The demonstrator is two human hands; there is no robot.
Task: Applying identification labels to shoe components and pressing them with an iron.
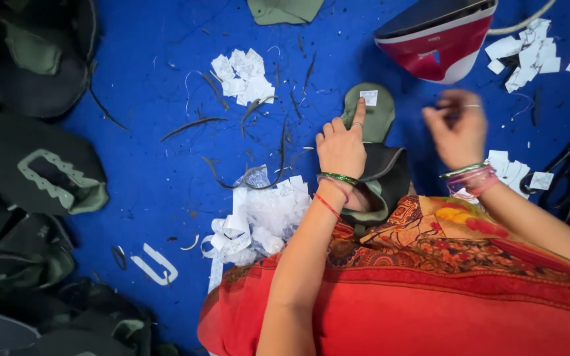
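The left hand point(341, 148) lies flat on a green shoe piece point(372, 117) on the blue table point(153, 165). Its pointer finger is stretched out straight, and the tip presses beside a small white label point(369, 97) stuck near the rounded top of the piece. The other fingers are bent a little and rest on the cloth. The hand grips nothing; it only presses down. Under the wrist lies a darker shoe upper point(387, 175), and the green piece pokes out from it.

The right hand point(458, 128) is lifted above the table and looks blurry. Its fingers are curled in loosely, and I cannot tell if they pinch anything. It hangs between the green piece and a small heap of white labels point(510, 170) by the right wrist.

A red and white iron point(440, 36) stands just past both hands, near the top of the green piece. More white labels point(529, 49) lie to the right of the iron, and another bunch point(242, 78) lies to the left. Black scissors point(565, 161) lie at the right edge. A pile of clear wrap and paper strips point(258, 221) sits by the left arm. Dark shoe uppers point(34, 171) are stacked down the left side. The blue cloth between that stack and the left hand is open, with only thin threads on it.
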